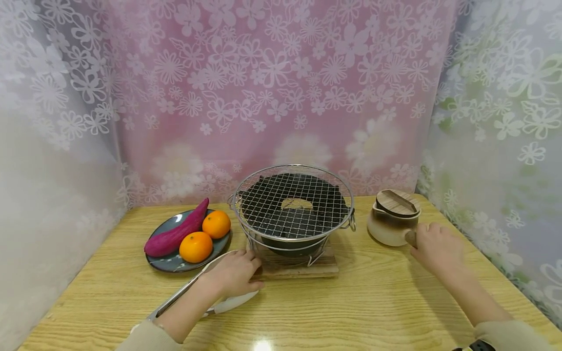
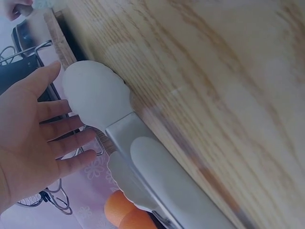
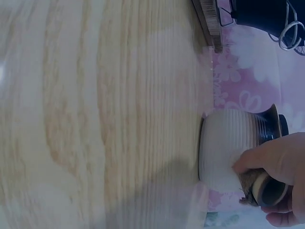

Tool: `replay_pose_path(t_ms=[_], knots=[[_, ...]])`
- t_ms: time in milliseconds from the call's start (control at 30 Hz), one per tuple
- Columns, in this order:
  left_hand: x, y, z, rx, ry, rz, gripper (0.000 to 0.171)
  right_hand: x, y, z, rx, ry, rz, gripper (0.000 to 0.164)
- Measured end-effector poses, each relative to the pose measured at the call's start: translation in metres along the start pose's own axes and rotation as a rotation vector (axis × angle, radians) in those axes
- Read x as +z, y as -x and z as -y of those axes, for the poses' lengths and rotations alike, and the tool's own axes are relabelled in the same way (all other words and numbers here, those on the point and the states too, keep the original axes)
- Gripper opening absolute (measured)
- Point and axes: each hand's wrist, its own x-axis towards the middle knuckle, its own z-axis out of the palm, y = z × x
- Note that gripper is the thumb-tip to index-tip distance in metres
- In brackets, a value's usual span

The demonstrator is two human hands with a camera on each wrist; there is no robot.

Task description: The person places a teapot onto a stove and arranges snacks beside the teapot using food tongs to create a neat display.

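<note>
At the right stands a lidded teapot (image 1: 386, 231), cream and brown, with a wooden lid (image 1: 397, 202) and a short side handle (image 1: 410, 238). My right hand (image 1: 439, 248) grips that handle; in the right wrist view the thumb and fingers curl about its hollow end (image 3: 270, 191). My left hand (image 1: 234, 273) hovers over a pair of tongs (image 1: 234, 302) with pale scalloped tips, near the grill's wooden base. The left wrist view shows its fingers (image 2: 62, 126) spread and relaxed beside the tongs' head (image 2: 95, 93), holding nothing.
A round wire-mesh grill (image 1: 291, 204) over a black brazier sits on a wooden board (image 1: 298, 270) between the hands. Left of it, a dark plate (image 1: 169, 263) carries a purple sweet potato (image 1: 180, 234) and two oranges (image 1: 195, 247). A floral curtain (image 1: 281, 97) hangs behind the table (image 1: 351, 312).
</note>
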Motion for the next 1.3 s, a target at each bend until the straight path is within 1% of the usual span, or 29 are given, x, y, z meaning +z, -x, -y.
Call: replay_pose_path(t_ms=[100, 133, 333, 467, 667, 867, 933, 1100, 1167, 1200, 1300], knots=[[0.000, 0.000, 0.000, 0.006, -0.005, -0.013, 0.047, 0.002, -0.002, 0.004, 0.039, 0.027, 0.013, 0.040], [0.000, 0.000, 0.000, 0.008, -0.005, -0.015, 0.046, 0.003, -0.002, 0.005, 0.047, 0.031, 0.003, 0.039], [0.001, 0.000, 0.001, 0.010, 0.012, -0.009, 0.047, 0.012, -0.003, 0.010, 0.054, 0.040, -0.115, 0.030], [0.002, 0.000, 0.001, 0.007, 0.020, -0.006, 0.048, 0.017, -0.004, 0.010, 0.040, 0.065, -0.185, 0.031], [0.002, 0.000, 0.001, 0.005, 0.017, -0.012, 0.049, 0.020, -0.006, 0.005, -0.002, 0.096, -0.276, 0.038], [0.003, 0.000, 0.001, 0.002, 0.021, -0.006, 0.050, 0.027, -0.007, 0.000, -0.067, 0.109, -0.420, 0.037], [0.002, -0.001, 0.001, -0.001, 0.030, -0.002, 0.051, 0.028, -0.007, -0.001, -0.074, 0.099, -0.439, 0.036], [0.003, -0.001, 0.001, -0.003, 0.031, 0.004, 0.050, 0.026, -0.004, -0.004, -0.067, 0.076, -0.439, 0.035], [0.003, 0.000, 0.001, -0.003, 0.035, 0.006, 0.050, 0.026, -0.003, -0.005, -0.081, 0.076, -0.470, 0.037], [0.002, 0.000, 0.000, -0.003, 0.035, 0.006, 0.051, 0.026, -0.003, -0.005, -0.098, 0.078, -0.503, 0.038], [0.002, 0.000, 0.000, -0.002, 0.031, 0.001, 0.051, 0.025, -0.003, -0.008, -0.137, 0.088, -0.565, 0.041]])
